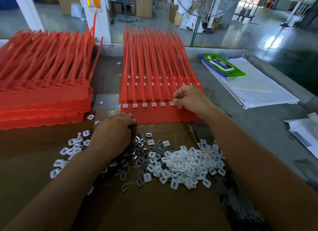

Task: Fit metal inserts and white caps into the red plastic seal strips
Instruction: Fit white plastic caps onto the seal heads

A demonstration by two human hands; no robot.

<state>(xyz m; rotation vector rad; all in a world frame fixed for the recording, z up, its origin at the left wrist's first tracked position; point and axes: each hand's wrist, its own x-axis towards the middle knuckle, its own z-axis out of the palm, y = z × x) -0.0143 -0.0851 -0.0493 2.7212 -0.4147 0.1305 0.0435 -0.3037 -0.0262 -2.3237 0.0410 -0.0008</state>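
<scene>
A stack of red seal strips (154, 115) lies in front of me, tails pointing away. Along its nearest row several sockets hold white caps (144, 105). My right hand (191, 98) sits with curled fingers at the right end of that capped row; what its fingertips pinch is hidden. My left hand (111, 134) rests palm down at the strip's front left edge, fingers over the loose parts; whether it grips any I cannot tell. A heap of white caps (189, 163) and grey metal inserts (137, 172) is spread on brown cardboard (154, 210).
A second, taller stack of red seal strips (43, 96) stands at the left. At the right lie a green wipes pack (223, 65) and lined paper sheets (258, 91). The metal table rim (275, 72) runs along the right. A fan pole (196, 31) stands beyond.
</scene>
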